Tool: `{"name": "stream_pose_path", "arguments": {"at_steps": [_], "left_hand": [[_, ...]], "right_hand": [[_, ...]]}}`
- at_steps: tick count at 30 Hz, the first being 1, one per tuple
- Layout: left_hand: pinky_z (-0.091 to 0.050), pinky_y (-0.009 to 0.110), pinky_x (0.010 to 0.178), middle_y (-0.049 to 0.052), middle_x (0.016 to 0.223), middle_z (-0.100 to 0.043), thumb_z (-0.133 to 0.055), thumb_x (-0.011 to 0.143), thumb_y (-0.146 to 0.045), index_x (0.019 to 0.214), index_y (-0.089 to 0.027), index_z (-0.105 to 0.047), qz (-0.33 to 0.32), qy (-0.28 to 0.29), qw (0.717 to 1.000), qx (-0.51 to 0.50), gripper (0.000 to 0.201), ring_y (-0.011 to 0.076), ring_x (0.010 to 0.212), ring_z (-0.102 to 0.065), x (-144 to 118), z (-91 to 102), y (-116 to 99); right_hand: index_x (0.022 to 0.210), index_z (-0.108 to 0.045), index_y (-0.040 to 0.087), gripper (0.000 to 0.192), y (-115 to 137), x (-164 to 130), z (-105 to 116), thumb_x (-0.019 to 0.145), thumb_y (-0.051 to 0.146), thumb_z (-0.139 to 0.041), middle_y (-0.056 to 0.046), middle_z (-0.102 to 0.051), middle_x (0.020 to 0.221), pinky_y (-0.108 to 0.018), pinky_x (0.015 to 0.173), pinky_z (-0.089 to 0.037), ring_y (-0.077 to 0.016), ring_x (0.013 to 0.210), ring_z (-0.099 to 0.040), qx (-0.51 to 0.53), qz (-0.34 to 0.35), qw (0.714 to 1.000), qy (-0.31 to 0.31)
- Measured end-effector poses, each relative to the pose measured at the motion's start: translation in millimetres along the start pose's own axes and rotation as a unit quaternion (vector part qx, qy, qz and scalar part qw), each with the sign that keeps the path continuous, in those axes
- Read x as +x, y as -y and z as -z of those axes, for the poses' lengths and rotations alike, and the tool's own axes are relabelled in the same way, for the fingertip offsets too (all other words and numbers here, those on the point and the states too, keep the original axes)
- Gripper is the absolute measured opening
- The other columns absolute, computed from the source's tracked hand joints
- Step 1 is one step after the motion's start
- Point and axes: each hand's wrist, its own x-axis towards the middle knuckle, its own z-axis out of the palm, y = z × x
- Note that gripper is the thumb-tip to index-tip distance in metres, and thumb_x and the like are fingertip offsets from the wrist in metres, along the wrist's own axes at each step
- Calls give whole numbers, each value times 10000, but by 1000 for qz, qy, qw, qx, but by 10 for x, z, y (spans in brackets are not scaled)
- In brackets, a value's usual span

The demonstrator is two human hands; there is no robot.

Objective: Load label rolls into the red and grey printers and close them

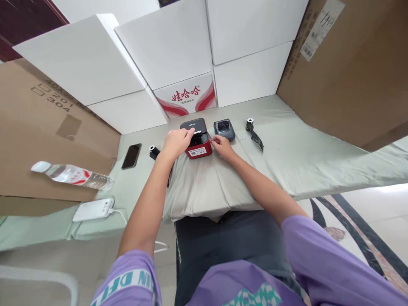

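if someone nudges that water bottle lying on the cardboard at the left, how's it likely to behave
The water bottle lies on its side, so it would probably roll rather than tip. It looks like clear thin plastic, likely slightly squeezable. The cardboard beneath it seems to slope, so it might drift downhill.

1. The left hand [176,142] rests on the black top of a small red printer [198,140], fingers bent over its near edge.
2. The right hand [222,145] touches the printer's right side — just beside a grey printer [224,129].
3. A phone [131,156], a water bottle [72,175] and a white charger [93,209] lie to the left.
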Motion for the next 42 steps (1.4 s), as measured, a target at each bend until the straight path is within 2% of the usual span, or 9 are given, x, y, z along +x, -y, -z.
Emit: {"name": "stream_pose_path", "arguments": {"at_steps": [5, 9, 14, 19, 28, 35, 38, 40, 42], "left_hand": [[-451, 416, 1011, 168, 1192, -759, -244, 1064, -563, 1027, -170, -789, 29, 16, 999, -9, 673, 325, 1148, -680, 115, -23, -87], [-454, 401, 1019, 147, 1251, -742, -253, 1057, -582, 1028, -179, -792, 26, 7, 997, -72, 674, 305, 1154, -673, 191, -37, -47], [-480, 385, 971, 136, 1145, -770, -253, 1054, -595, 994, -184, -793, 12, 7, 994, -106, 682, 297, 1091, -684, 162, -50, -4], [-466, 401, 1022, 123, 1215, -746, -258, 1055, -597, 953, -191, -780, 25, 13, 993, -118, 669, 288, 1126, -665, 117, -62, -64], [-428, 466, 1059, 150, 1043, -780, -272, 1068, -551, 900, -200, -738, 61, -2, 997, -48, 608, 320, 1121, -666, 257, -73, -270], [-424, 486, 1022, 167, 990, -775, -273, 1066, -546, 837, -193, -720, 48, -8, 997, -56, 614, 329, 1034, -685, 272, -142, -218], [-421, 454, 1010, 123, 964, -761, -310, 1059, -554, 777, -220, -704, 47, -77, 990, -104, 588, 295, 1024, -668, 132, -156, -166], [-433, 432, 971, 109, 974, -736, -331, 1058, -515, 816, -226, -699, 53, -195, 969, -143, 527, 274, 1014, -648, -32, -188, -182], [-447, 424, 910, 109, 932, -700, -316, 1063, -455, 850, -220, -673, 54, -333, 924, -178, 478, 257, 945, -624, -222, -273, -274]], "right_hand": [[767, -584, 215, 103, -5, -3, -10, 800, 302, -540, 26, -605, 642, -286, 686, -392, -162, 646, -525, 11, -3, 1000, 3], [772, -577, 219, 109, 3, -22, -8, 805, 311, -528, 32, -582, 638, -284, 679, -381, -160, 645, -515, 20, 6, 1000, 5], [771, -575, 218, 115, 46, -46, 10, 813, 319, -539, 43, -543, 607, -281, 648, -346, -149, 617, -474, 12, -7, 1000, 10], [775, -574, 218, 126, 58, -58, 15, 817, 330, -535, 37, -557, 612, -284, 639, -348, -150, 609, -478, 13, -15, 1000, 12], [784, -569, 226, 104, 19, -54, 2, 824, 318, -541, 27, -591, 646, -289, 651, -373, -156, 627, -519, 19, -17, 1000, 16], [794, -576, 222, 113, 26, -54, 2, 825, 324, -539, 21, -603, 655, -298, 661, -385, -159, 624, -524, 23, -13, 1000, 16], [794, -575, 221, 110, 26, -57, 1, 829, 318, -537, 20, -612, 662, -294, 669, -396, -162, 642, -538, 18, -13, 1000, 14], [800, -578, 220, 109, 22, -58, 2, 831, 315, -535, 20, -614, 665, -290, 667, -399, -162, 648, -542, 15, -14, 1000, 14], [805, -583, 219, 110, 22, -59, 6, 832, 313, -532, 21, -610, 662, -287, 661, -394, -160, 643, -537, 9, -14, 1000, 14]]}}
